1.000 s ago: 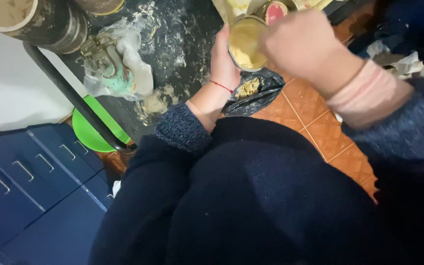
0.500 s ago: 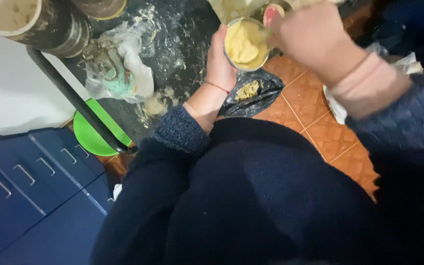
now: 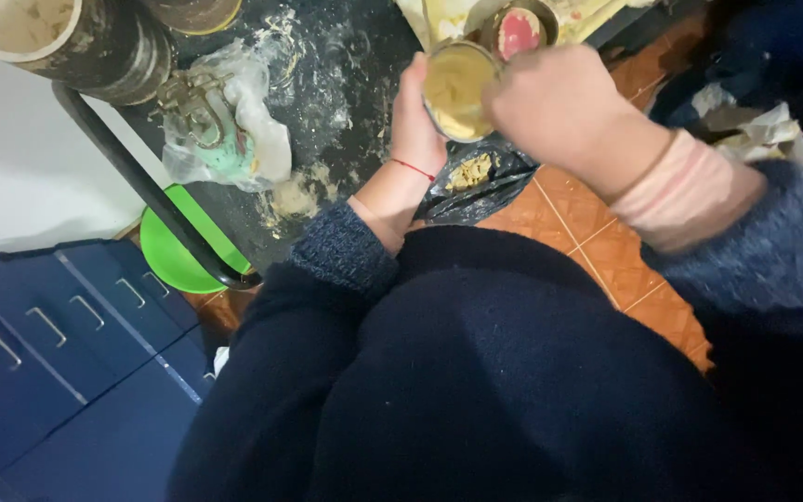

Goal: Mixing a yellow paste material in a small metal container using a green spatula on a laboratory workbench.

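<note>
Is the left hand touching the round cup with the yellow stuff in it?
Touching. The head view shows the left hand with its fingers wrapped against the side of the round cup, holding it up.

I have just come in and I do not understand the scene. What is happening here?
A person stands at a dark, flour-dusted table. The left hand holds a small round tin filled with pale yellow dough. The right hand is at the tin's rim, pressing or scraping the dough. A black bag with crumbs lies just below, over the orange tiled floor.
</note>
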